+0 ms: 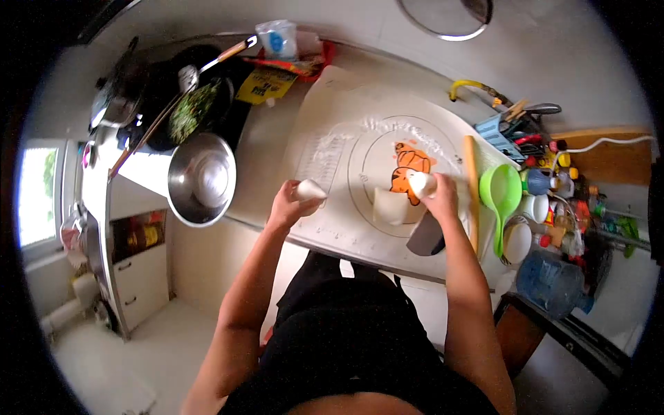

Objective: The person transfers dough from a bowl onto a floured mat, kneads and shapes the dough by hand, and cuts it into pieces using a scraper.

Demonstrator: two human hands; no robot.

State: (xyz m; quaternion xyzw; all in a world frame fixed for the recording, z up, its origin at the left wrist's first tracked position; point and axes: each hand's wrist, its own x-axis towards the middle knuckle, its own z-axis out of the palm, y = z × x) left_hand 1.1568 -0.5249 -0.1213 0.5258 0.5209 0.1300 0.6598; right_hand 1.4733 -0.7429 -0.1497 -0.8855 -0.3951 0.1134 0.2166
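My left hand [284, 207] is closed around a white piece of dough [310, 190] over the left side of the baking mat [325, 225]. On the right, my right hand [443, 198] grips another white dough piece [420, 183] above the mat's orange cartoon tiger [409, 160]. Between the hands, a pale block of dough [390, 207] lies on the mat. A flat grey blade [423, 236] rests just below it, partly hidden by my right forearm; its handle cannot be made out. Loose flour [387, 126] is scattered across the mat's far part.
A wooden rolling pin [472, 187] and a green ladle-shaped scoop [501, 188] lie to the right, beside crowded bottles and a blue water jug [550, 282]. A steel bowl [201, 180] stands at the left, below a pan of greens [194, 114]. Bags [277, 41] sit at the back.
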